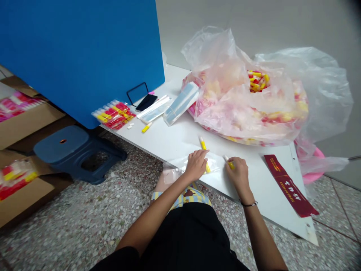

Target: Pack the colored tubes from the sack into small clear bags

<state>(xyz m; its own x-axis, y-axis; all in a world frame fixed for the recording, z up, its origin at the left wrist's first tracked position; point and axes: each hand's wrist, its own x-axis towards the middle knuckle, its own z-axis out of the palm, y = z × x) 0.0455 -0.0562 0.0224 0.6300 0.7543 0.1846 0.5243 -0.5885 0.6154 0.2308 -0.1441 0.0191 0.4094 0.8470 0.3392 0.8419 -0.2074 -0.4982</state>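
Observation:
My left hand [196,164] rests near the table's front edge with its fingers closed on a clear plastic bag [217,162]. A yellow tube with a whitish end [202,143] sticks out past its fingertips, and more yellow shows below them; whether this is one tube or two I cannot tell. To the right, my right hand [239,174] grips another yellow tube with a white end [229,162], just above the white tabletop. Farther left on the table lies a loose yellow tube [147,127], beside small white pieces [130,126].
Filled packs of red and yellow tubes [114,114] lie at the table's [175,141] left, near a phone [146,102] and clear sleeves [181,103]. A large plastic-covered basin [242,109] stands behind. A maroon strip [290,186] lies right. A blue stool [62,145] and cartons [31,124] stand left.

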